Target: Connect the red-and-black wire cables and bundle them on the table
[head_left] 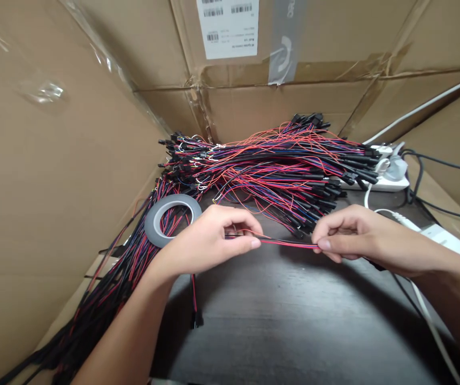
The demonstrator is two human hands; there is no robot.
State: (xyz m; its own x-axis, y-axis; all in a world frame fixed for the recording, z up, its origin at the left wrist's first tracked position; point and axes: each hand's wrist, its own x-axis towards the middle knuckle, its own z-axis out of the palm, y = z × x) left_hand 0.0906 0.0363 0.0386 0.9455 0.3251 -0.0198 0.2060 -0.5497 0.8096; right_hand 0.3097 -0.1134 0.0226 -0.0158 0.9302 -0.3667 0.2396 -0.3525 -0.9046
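Note:
A thin bundle of red, pink and black wires [288, 243] is stretched between my two hands above the dark table. My left hand [230, 235] is closed on its left part, thumb and fingers pinching the wires. The right part is pinched by my right hand [346, 235]. Below my left wrist hangs a wire end with a black connector [196, 319]. A roll of grey tape [152, 216] lies on wires just left of my left hand. Behind both hands is a large pile of wire harnesses [270, 160] with black connectors.
More harnesses [121, 289] run down the left side beside my left forearm. Cardboard walls [294, 107] enclose the back and sides. A white power strip [392, 183] with plugs and cables is at the back right, and a white device [454, 246] lies near my right wrist.

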